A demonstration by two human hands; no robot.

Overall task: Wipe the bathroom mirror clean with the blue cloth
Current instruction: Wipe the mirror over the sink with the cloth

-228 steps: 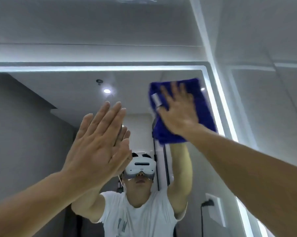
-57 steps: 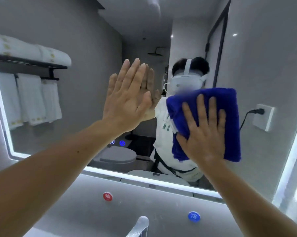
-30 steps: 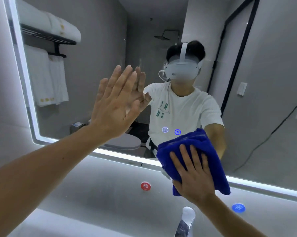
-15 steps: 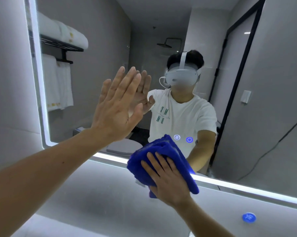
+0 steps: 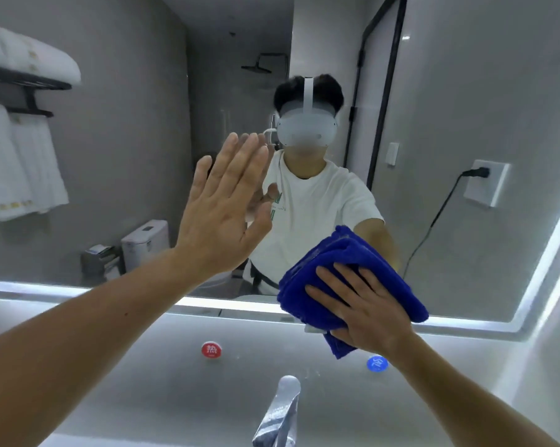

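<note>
- Head view: your right hand (image 5: 365, 308) lies flat on the blue cloth (image 5: 346, 262), fingers straight and slightly spread, pressing it against the surface in front of you rather than curling round it.
- The blue cloth is folded into a thick pad. It sits at the lower right of the mirror (image 5: 127, 140), straddling the lit strip (image 5: 465, 324) along the mirror's bottom edge. Its upper part is on the glass and its lower corner hangs over the grey panel below.
- Your left hand (image 5: 220, 208) is raised to the left of the cloth and well apart from it. It is open, fingers straight and close together, palm facing the glass, and it holds nothing. Its reflection sits right behind it, but you cannot tell whether the palm actually touches the mirror.
- Below the mirror, a red round button (image 5: 211, 349) sits on the left of the grey panel. A blue round button (image 5: 377, 362) sits on the right, just under the cloth's lower corner and beside your right wrist.
- Nearest you, between your forearms, a chrome faucet (image 5: 278, 411) rises at the bottom edge.
- In the reflection you can see white towels (image 5: 20, 162) on a dark rack at far left, a toilet (image 5: 145, 243) low down, and a wall socket (image 5: 486, 182) with a black plug at right.
</note>
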